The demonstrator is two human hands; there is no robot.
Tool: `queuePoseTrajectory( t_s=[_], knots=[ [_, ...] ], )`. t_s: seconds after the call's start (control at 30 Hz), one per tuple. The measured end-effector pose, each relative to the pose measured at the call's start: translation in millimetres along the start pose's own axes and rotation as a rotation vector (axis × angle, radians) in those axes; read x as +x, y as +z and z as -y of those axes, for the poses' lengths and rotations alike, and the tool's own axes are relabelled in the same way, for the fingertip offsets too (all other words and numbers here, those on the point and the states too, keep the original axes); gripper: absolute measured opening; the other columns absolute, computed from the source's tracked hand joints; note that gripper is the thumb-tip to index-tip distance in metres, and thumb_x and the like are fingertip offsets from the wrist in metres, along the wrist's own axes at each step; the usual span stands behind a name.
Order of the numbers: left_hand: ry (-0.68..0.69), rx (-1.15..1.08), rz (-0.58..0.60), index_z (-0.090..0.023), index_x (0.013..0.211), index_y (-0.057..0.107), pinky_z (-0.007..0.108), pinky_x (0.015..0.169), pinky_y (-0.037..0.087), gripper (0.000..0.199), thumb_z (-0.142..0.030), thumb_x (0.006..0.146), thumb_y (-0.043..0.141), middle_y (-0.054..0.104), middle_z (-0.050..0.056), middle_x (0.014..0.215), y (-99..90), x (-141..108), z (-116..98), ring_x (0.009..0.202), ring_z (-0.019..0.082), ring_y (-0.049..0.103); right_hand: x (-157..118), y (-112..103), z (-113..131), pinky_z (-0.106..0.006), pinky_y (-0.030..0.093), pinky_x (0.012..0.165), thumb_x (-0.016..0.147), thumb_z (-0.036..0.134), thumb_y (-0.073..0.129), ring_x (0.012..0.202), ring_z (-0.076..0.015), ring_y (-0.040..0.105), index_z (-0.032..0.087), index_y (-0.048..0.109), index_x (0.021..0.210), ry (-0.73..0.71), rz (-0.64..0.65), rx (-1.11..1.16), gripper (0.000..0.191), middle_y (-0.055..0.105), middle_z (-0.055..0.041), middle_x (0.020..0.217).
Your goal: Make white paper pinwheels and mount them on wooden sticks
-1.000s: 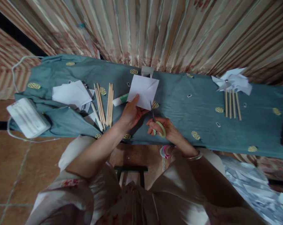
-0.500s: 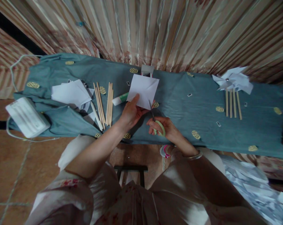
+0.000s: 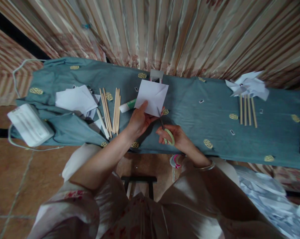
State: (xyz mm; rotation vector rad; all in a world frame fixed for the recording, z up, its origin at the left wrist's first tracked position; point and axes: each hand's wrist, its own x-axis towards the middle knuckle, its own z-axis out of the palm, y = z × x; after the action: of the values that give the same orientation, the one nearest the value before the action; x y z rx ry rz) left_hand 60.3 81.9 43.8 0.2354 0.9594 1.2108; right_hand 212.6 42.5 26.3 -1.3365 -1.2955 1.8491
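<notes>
My left hand (image 3: 140, 119) pinches paper square (image 3: 152, 97). My right hand (image 3: 176, 137) grips scissors (image 3: 166, 131); blades have advanced slightly into lower edge since half-second ago. Cut underway over worktop (image 3: 202, 119).

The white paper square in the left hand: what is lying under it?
Under the white paper square shows teal cloth and one end of a glue stick. A grey tab peeks behind. Anything else beneath is covered.
</notes>
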Motion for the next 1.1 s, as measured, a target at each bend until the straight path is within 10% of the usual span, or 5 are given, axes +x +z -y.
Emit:
queuePoseTrajectory(
  t_s=[1.1],
  knots=[
    [-0.024, 0.011, 0.001, -0.015, 0.115, 0.061, 0.044, 0.093, 0.059, 0.024, -0.022, 0.099, 0.044, 0.076, 0.01, 0.098, 2.1, -6.3, 2.1, 0.105, 0.026, 0.072, 2.0, 0.9, -0.9, -0.023, 0.042, 0.045, 0.057, 0.062, 0.084, 0.044, -0.0095, 0.051, 0.02, 0.065, 0.066, -0.007, -0.022, 0.039, 0.047, 0.06, 0.0036, 0.048]
  ],
)
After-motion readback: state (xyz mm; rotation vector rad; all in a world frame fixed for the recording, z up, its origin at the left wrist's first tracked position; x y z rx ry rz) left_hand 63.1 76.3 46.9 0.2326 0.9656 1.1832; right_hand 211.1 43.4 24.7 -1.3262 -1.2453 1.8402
